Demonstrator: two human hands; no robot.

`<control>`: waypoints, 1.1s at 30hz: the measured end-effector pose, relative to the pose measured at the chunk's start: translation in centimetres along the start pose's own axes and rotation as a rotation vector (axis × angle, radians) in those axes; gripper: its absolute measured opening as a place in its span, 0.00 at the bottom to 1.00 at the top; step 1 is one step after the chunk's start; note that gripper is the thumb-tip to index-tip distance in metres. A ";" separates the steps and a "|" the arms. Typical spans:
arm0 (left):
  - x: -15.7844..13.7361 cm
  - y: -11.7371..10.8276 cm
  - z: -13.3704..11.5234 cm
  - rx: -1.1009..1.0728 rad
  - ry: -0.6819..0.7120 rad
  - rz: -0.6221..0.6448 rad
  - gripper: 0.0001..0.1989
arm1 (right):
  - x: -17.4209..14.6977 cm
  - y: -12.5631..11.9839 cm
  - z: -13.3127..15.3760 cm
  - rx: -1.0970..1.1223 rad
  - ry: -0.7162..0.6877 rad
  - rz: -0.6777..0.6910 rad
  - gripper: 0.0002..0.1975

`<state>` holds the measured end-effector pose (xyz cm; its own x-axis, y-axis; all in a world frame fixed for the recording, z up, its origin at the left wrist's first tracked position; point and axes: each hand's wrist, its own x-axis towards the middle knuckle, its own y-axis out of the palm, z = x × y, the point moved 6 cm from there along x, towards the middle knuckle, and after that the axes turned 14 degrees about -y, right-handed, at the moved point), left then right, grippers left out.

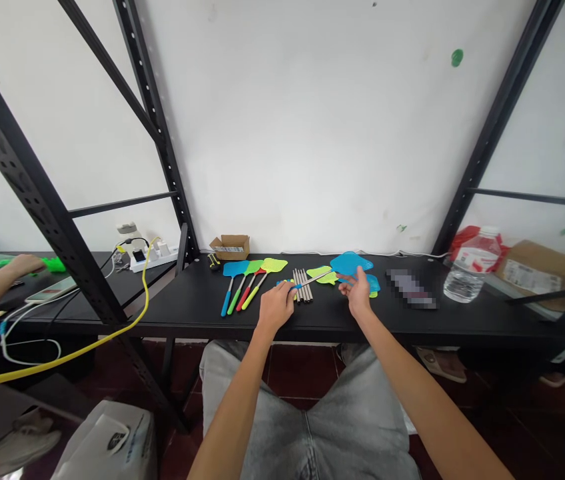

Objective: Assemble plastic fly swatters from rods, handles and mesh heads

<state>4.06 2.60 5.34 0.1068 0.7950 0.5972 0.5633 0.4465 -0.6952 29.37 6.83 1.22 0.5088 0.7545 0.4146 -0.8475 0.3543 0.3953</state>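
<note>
On a black table [202, 313], my left hand [276, 307] grips the blue handle of a fly swatter rod [312, 279] whose metal shaft points right and up. My right hand [359, 292] rests on a blue swatter head [350, 264] at the rod's far end, fingers around its lower edge. A yellow-green swatter head [323, 273] lies just left of it. Loose metal rods [302, 285] lie side by side between my hands. Left of them lie assembled swatters [250, 280] with blue, green and yellow heads.
A small cardboard box [231, 247] sits at the back. A water bottle [467, 273] and cardboard boxes [537, 270] stand at the right. A power strip [152, 257], cables and a phone [50, 290] lie at the left, where another person's hand [22, 265] works. Black shelf posts frame the table.
</note>
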 end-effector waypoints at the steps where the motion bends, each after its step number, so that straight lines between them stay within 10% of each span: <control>1: 0.0 -0.1 0.0 0.003 -0.004 0.001 0.14 | 0.1 -0.3 0.0 0.002 -0.010 -0.040 0.30; 33: 0.3 -0.2 1.8 0.242 -0.310 -0.076 0.23 | -0.1 -0.8 -0.4 -0.170 -0.111 -0.060 0.33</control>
<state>2.49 3.50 4.99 -0.2004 0.8258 0.5272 0.3471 0.5630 -0.7500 29.90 6.69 0.55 0.5648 0.6668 0.4861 -0.8236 0.4920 0.2822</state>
